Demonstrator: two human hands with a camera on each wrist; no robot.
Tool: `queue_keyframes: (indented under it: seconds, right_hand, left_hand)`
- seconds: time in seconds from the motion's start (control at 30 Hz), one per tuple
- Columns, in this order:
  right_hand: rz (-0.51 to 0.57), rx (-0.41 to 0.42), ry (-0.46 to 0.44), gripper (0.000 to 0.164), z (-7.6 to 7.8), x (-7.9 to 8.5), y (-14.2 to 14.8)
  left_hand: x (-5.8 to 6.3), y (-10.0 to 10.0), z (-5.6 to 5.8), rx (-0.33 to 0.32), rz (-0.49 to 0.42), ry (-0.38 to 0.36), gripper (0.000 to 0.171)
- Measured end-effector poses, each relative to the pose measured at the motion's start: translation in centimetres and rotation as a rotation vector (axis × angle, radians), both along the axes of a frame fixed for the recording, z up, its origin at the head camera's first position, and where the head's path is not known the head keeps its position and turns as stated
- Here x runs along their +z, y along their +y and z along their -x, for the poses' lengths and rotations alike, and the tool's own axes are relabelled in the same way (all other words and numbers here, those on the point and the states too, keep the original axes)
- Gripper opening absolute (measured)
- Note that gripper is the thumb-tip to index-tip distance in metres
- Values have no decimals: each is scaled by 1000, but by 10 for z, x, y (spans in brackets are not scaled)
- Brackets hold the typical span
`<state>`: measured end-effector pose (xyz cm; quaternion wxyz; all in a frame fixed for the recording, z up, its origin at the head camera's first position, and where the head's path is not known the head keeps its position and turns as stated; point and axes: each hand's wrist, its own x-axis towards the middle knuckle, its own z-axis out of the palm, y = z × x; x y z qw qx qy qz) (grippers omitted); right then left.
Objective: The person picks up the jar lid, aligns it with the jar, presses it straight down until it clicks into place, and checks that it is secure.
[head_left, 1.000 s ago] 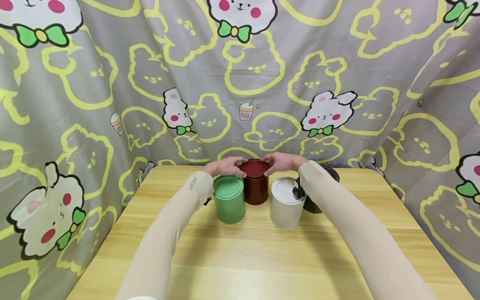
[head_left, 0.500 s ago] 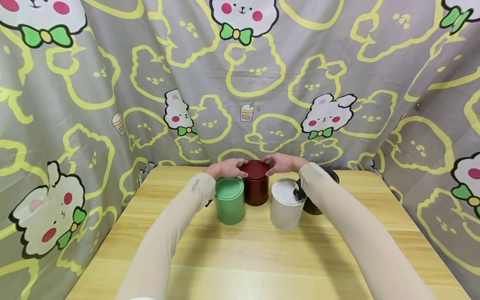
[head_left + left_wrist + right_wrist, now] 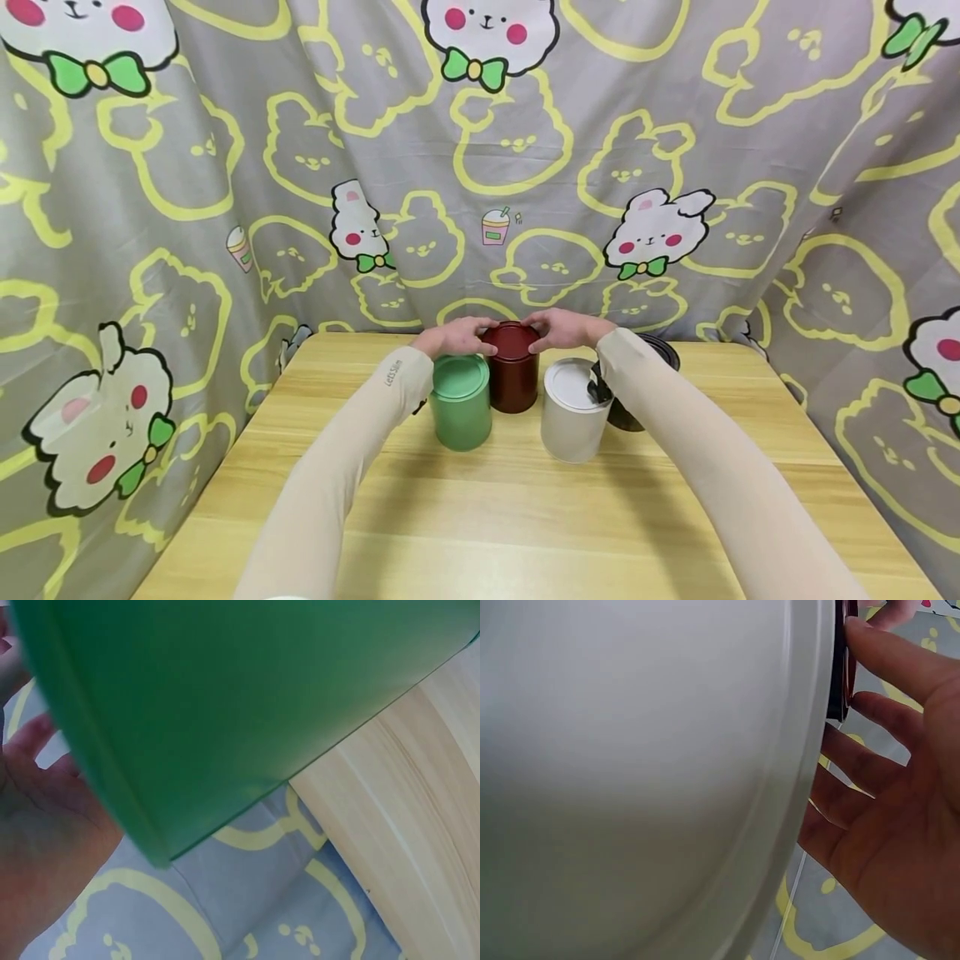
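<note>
Between my two hands stands a dark red lidded can (image 3: 513,385) at the back of the table. My left hand (image 3: 454,336) holds its left side at the lid, thumb toward me. From the right, my right hand (image 3: 562,328) grips the same rim, fingers round the far side. A green can (image 3: 461,418) stands in front to the left, under my left wrist; its wall (image 3: 225,697) fills much of the left wrist view. In front to the right is a white can (image 3: 572,430), whose lid side (image 3: 645,735) covers most of the right wrist view.
A black can (image 3: 627,417) stands at the right, partly hidden behind my right sleeve (image 3: 675,408). The wooden table (image 3: 480,525) reaches back to a grey patterned curtain (image 3: 420,308), which also hangs at both sides.
Both hands stay at the red can's rim, and the cans keep their places. The whole head view shifts very slightly.
</note>
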<state>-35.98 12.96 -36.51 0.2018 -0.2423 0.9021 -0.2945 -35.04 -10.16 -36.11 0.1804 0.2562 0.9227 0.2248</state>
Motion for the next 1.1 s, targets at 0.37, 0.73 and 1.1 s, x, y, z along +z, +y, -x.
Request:
queue_keyframes:
  seconds: [0.37, 0.73, 1.1]
  right_hand:
    - [27, -12, -39, 60, 0, 0, 1]
    - [13, -8, -67, 60, 0, 0, 3]
    - [5, -28, -82, 62, 0, 3, 0]
  left_hand:
    - [1, 1, 3, -4, 58, 10, 62]
    - [6, 8, 1, 25, 105, -31, 62]
    - [8, 9, 2, 44, 128, -59, 62]
